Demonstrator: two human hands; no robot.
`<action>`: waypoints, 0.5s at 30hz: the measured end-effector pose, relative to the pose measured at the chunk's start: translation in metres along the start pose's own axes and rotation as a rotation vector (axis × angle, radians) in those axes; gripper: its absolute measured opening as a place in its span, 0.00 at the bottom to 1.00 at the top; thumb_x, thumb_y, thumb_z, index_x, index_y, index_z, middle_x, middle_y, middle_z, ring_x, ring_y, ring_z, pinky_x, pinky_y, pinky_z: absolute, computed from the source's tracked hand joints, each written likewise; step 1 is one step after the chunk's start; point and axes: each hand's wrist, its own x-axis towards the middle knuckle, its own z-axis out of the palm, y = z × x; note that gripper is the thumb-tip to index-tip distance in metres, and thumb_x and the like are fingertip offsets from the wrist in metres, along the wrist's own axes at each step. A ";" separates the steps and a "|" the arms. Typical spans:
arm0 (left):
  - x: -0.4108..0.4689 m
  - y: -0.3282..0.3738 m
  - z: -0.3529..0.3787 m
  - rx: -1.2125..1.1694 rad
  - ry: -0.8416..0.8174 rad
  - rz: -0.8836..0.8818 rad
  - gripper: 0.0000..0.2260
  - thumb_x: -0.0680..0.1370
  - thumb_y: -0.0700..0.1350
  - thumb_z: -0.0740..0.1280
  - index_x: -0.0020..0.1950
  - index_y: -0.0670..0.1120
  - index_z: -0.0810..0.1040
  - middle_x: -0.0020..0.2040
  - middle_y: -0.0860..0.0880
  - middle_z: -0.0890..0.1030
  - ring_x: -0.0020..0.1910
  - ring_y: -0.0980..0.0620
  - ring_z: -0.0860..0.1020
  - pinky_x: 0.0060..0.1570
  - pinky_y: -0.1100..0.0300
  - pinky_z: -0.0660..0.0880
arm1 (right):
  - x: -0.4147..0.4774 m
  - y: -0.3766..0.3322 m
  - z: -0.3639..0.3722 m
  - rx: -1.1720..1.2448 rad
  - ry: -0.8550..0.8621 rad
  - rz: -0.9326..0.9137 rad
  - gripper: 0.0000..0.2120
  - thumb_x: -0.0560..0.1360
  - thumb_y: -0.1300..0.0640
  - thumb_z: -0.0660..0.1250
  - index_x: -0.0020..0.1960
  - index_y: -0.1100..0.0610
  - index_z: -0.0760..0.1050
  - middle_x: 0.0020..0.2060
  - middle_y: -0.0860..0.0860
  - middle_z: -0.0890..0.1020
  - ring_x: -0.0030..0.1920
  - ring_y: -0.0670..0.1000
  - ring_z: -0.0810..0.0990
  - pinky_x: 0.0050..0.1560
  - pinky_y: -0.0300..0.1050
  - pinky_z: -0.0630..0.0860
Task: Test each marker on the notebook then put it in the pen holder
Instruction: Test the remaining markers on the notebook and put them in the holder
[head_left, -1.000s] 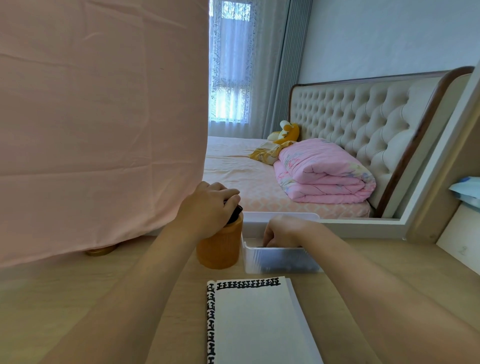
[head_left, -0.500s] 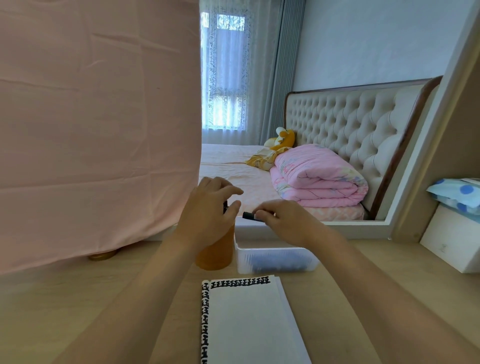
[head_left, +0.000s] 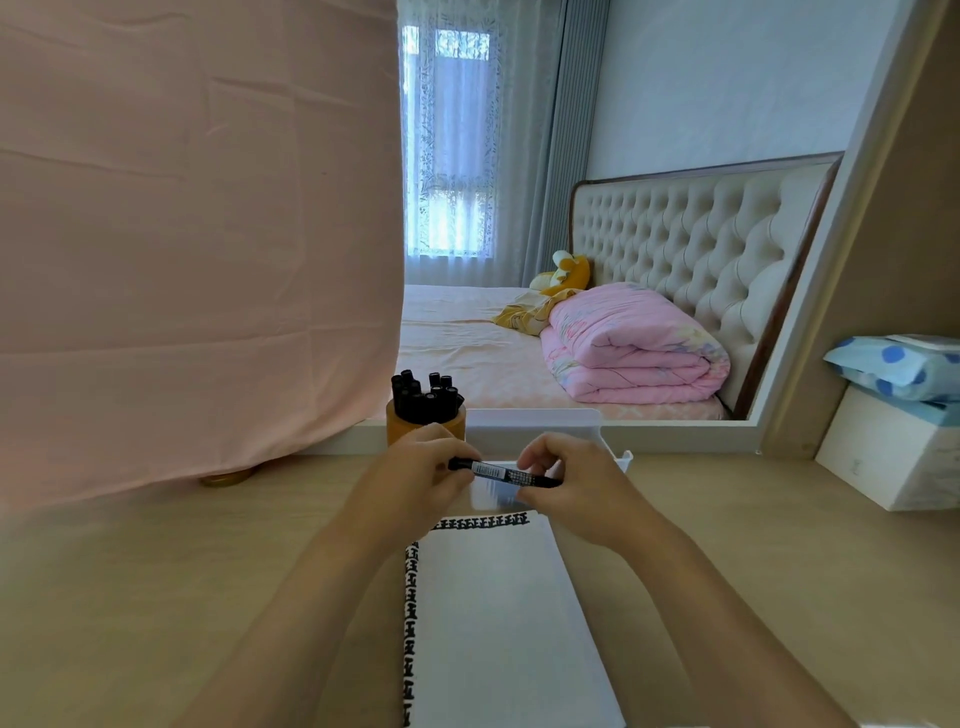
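A black marker (head_left: 503, 473) with a white label lies level between both hands, above the top of the notebook. My left hand (head_left: 415, 480) grips its left end, the cap side, and my right hand (head_left: 574, 486) pinches its right end. The white notebook (head_left: 498, 618), with black marks along its top and left edges, lies open on the desk below. An orange pen holder (head_left: 423, 423) behind my left hand holds several black markers (head_left: 423, 397). A white tray (head_left: 540, 428) sits behind my hands, its inside hidden.
Pink cloth (head_left: 192, 234) hangs over the desk's back left. A mirror frame (head_left: 810, 332) stands along the back, and a white box (head_left: 893, 452) with a blue dotted pack (head_left: 898, 366) sits at the right. Bare wooden desk (head_left: 156, 597) lies on both sides of the notebook.
My left hand left the pen holder and came to the marker. My right hand lifted the marker out of the white tray and brought it toward me, over the notebook's top.
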 end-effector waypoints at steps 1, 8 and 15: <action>-0.003 -0.001 0.001 -0.010 0.015 -0.018 0.08 0.78 0.46 0.70 0.55 0.55 0.83 0.46 0.61 0.76 0.44 0.59 0.76 0.43 0.64 0.73 | -0.002 0.001 0.003 0.073 0.025 0.021 0.10 0.69 0.60 0.76 0.44 0.46 0.80 0.39 0.45 0.82 0.36 0.45 0.79 0.41 0.46 0.79; -0.015 -0.012 0.017 -0.069 -0.025 -0.093 0.05 0.76 0.47 0.71 0.49 0.58 0.80 0.41 0.60 0.79 0.43 0.59 0.77 0.42 0.59 0.76 | -0.003 0.003 0.016 0.727 0.011 0.117 0.07 0.74 0.68 0.73 0.50 0.60 0.83 0.34 0.52 0.81 0.32 0.49 0.75 0.36 0.41 0.75; -0.010 -0.008 0.022 -0.088 -0.169 -0.039 0.05 0.78 0.55 0.67 0.48 0.58 0.81 0.44 0.59 0.79 0.45 0.60 0.77 0.46 0.58 0.77 | 0.001 0.002 0.013 0.757 -0.070 0.108 0.07 0.83 0.61 0.59 0.56 0.61 0.75 0.42 0.58 0.81 0.42 0.57 0.83 0.50 0.54 0.83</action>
